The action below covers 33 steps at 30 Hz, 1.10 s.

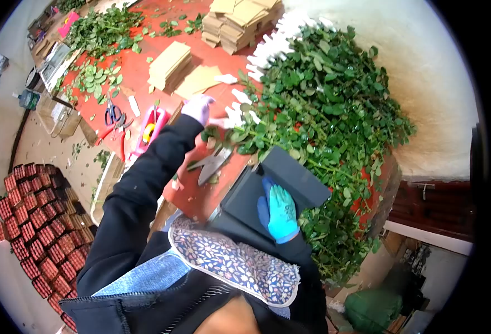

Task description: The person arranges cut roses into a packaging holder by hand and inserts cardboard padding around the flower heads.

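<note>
Two hands work at a red table (157, 23): the left hand (198, 109) (its grip cannot be told) is near white-wrapped stem ends (235, 116), above open shears (214, 166). The gloved right hand (282, 210), fingers extended and ungripping, rests on a dark folded board (244, 201), beside the heaped leafy stems (334, 89).

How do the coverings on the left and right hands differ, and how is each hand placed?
The left hand is pale lilac; the right hand wears a teal and dark-blue glove. The left hand reaches over the red table, while the right lies flat on a dark panel. Both arms have black sleeves.
</note>
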Each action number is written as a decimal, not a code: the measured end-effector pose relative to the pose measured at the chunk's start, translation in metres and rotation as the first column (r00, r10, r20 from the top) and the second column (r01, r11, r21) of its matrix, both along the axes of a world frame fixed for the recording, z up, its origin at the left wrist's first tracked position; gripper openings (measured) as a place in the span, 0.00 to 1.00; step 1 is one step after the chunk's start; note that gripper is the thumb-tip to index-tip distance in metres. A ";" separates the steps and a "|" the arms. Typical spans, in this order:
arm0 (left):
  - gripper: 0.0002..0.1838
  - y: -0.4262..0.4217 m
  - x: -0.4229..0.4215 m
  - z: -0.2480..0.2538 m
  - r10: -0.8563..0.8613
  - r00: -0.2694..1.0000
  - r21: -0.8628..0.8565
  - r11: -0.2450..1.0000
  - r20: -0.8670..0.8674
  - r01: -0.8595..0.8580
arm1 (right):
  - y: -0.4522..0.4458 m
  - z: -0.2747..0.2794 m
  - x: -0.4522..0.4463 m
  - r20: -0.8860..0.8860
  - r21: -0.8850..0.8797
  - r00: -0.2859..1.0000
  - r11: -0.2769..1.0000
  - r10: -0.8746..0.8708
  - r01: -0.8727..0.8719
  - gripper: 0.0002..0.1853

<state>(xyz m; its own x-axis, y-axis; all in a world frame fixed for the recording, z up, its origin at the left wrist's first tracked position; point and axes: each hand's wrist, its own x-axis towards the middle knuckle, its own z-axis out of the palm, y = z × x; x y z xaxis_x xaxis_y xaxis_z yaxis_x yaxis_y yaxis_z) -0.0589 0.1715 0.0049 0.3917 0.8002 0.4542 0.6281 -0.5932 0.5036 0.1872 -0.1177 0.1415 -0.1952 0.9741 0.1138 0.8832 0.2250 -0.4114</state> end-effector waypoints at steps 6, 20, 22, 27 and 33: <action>0.27 0.130 0.008 -0.015 0.249 0.825 -0.279 0.858 -0.507 -0.431 | -0.014 0.003 -0.012 0.091 -0.054 0.996 0.998 0.018 -0.013 0.30; 0.31 0.145 -0.046 0.038 0.007 0.826 -0.251 0.951 -0.564 -0.179 | -0.019 -0.002 0.000 0.081 -0.079 0.996 0.996 0.035 -0.029 0.28; 0.30 0.131 -0.059 0.041 0.012 0.935 -0.319 0.938 -0.354 -0.133 | -0.019 -0.005 0.001 0.091 -0.074 0.995 0.997 0.044 -0.037 0.27; 0.29 0.107 -0.072 0.068 0.050 0.976 -0.368 0.921 -0.214 -0.128 | -0.022 -0.012 0.004 0.101 -0.053 0.994 0.998 0.050 -0.045 0.28; 0.12 -0.015 -0.036 0.148 -0.293 0.793 -0.615 0.509 0.534 0.603 | -0.016 -0.019 0.018 -0.012 0.020 0.996 0.996 0.086 -0.086 0.24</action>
<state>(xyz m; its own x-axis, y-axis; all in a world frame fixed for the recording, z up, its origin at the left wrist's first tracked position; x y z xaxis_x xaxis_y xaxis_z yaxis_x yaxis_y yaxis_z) -0.0949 0.1569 0.1530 0.7512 0.6598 -0.0193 0.0944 -0.0784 0.9924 0.2047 -0.1335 0.1220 -0.2763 0.9515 0.1354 0.8549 0.3077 -0.4177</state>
